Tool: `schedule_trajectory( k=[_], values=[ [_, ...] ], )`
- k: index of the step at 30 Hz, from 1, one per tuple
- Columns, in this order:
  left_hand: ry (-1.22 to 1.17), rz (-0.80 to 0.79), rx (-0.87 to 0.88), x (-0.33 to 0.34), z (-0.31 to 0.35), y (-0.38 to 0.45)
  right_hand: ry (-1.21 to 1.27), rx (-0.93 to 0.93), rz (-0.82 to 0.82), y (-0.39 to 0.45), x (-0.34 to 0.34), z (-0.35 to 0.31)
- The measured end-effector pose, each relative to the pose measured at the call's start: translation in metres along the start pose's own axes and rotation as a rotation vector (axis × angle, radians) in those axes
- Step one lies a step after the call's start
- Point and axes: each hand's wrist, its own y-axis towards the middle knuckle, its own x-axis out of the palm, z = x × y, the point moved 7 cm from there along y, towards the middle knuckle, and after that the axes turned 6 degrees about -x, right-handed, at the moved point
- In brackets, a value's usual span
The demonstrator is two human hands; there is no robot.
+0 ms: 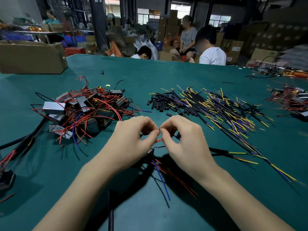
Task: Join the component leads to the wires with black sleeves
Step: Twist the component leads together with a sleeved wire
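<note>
1. Red lead (pixel 159 140) pinched between both hands: left hand (pixel 133 139) and right hand (pixel 185 140) curled, fingertips meeting above the green mat (pixel 166 72). Exactly what each pinches is hidden by the fingers.
2. Black component (pixel 150 153) hangs just under the hands; its blue lead (pixel 162 180) and more red ones trail toward the viewer.
3. Left: heap of components (pixel 83 110) tangled in red leads.
4. Right, ahead: loose black sleeves (pixel 160 102), then a spread of wires (pixel 225 110), black-jacketed with yellow and blue ends.
5. Far right: second heap (pixel 291 100).
6. Far left: cardboard box (pixel 31 57). No writing legible anywhere.
7. Beyond the table: three people seated among stacked cartons.
</note>
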Motion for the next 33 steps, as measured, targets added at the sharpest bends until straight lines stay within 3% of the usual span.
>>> schedule_trajectory(
  k=[6, 11, 17, 22, 25, 27, 31, 33],
  values=[
    [0.339, 0.140, 0.224, -0.003, 0.021, -0.008, 0.356, 0.362, -0.071, -0.003, 0.005, 0.026],
    [0.409, 0.173, 0.320, -0.003, 0.027, -0.011, 0.498, 0.433, -0.154, -0.004, 0.007, 0.031],
    [0.183, 0.099, 0.123, -0.003, 0.015, -0.007, 0.229, 0.171, -0.115, -0.001, -0.004, 0.018],
    [-0.276, -0.078, -0.182, 0.002, -0.005, 0.001, -0.337, -0.268, -0.057, 0.001, -0.009, -0.014],
    [-0.503, -0.121, -0.320, 0.002, -0.013, 0.002, -0.270, -0.295, -0.048, 0.001, -0.007, -0.019],
    [-0.379, -0.076, -0.240, 0.000, -0.009, 0.001, -0.072, -0.143, -0.080, 0.001, -0.005, -0.009],
    [0.206, 0.123, 0.159, -0.005, 0.020, -0.008, 0.206, 0.202, -0.080, -0.002, -0.002, 0.019],
    [0.314, 0.136, 0.235, -0.007, 0.025, -0.010, 0.368, 0.337, -0.078, -0.002, 0.001, 0.027]
  ],
)
